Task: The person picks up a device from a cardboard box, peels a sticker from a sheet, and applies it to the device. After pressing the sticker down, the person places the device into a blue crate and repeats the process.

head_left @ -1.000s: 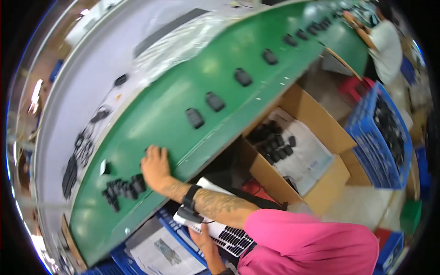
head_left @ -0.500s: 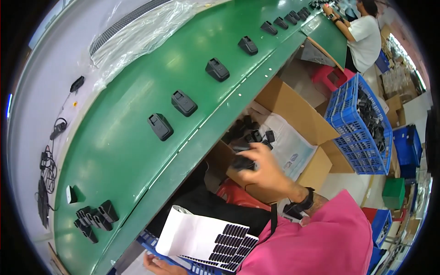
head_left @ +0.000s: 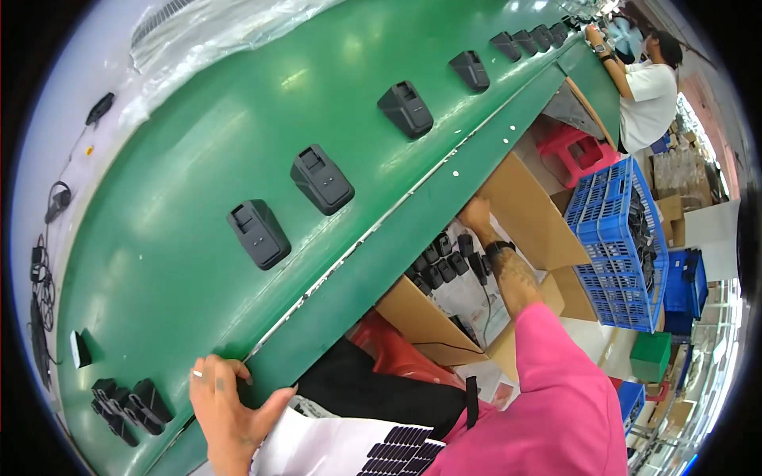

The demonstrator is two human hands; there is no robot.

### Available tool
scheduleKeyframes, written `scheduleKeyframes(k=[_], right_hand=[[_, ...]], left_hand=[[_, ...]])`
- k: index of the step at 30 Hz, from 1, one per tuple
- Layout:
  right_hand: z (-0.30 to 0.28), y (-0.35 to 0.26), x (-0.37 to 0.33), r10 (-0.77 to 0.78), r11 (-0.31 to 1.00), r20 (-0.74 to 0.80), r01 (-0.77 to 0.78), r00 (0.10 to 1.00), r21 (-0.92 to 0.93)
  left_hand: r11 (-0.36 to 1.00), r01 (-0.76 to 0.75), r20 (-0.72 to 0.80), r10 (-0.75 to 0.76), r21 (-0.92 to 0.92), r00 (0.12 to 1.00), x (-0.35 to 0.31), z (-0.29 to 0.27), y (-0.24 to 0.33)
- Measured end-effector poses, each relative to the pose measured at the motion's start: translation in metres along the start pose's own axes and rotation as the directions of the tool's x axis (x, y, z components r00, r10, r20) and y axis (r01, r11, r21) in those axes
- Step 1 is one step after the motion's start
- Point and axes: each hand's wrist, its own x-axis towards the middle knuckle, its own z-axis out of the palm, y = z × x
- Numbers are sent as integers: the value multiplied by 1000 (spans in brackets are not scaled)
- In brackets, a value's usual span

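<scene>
My left hand [head_left: 224, 408] rests at the green bench's near edge [head_left: 262, 357], thumb and fingers spread apart with nothing between them. Beside its wrist, a white sheet [head_left: 325, 448] with rows of black stickers [head_left: 397, 452] lies over my lap. My right hand [head_left: 476, 213] reaches down into an open cardboard box [head_left: 528, 210], close to the bench edge. Its fingertips are hidden, so I cannot see what they hold. Several black charger docks [head_left: 444, 266] lie in the box, and a black cable [head_left: 486, 301] trails near my right forearm.
A spaced row of black charger docks [head_left: 321, 178] stands along the bench, with a small pile of black docks [head_left: 127, 408] at the near left. To the right are a blue crate [head_left: 611, 246] of black items and a pink stool [head_left: 578, 155]. A co-worker [head_left: 651, 103] sits at the far end.
My right hand has gone deeper into the box toward the bench; the dark thing it carried is out of sight. My left hand has risen from beside the sticker sheet to the bench edge.
</scene>
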Motion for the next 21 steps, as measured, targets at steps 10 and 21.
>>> scheduleKeyframes(k=[10,21], right_hand=[[13,-27,-22,245,563,76,-205,967,801],[-29,-35,-43,-153,942,261,60,953,331]], left_hand=[[995,-88,-21,89,43,996,15,17,-8],[990,-80,-42,85,114,995,14,17,-8]])
